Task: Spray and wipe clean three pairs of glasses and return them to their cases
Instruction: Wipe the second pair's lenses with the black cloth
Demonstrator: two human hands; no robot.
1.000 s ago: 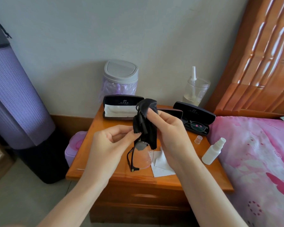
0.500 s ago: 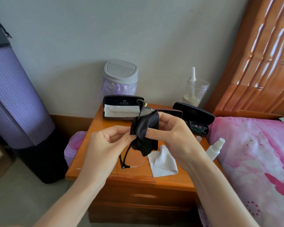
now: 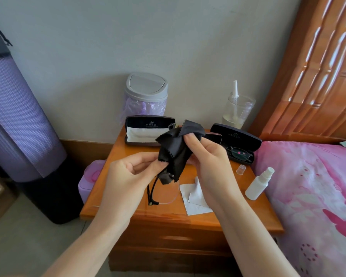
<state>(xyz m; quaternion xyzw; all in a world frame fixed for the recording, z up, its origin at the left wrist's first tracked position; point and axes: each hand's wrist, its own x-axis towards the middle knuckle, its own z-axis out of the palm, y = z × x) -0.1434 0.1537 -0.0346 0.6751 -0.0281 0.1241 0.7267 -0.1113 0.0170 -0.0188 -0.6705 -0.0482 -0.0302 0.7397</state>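
The pinch of the right hand is closed on the black cloth over the upper end of the glasses, which are pinched just below by the left hand and hung lengthwise downward.

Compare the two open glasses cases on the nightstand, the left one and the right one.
The left case holds a white cloth, with no glasses in sight; the right case holds dark-framed glasses. The left case faces the camera squarely; the right case sits turned at an angle. Both are dark and hinged open, with pale print inside the lid.
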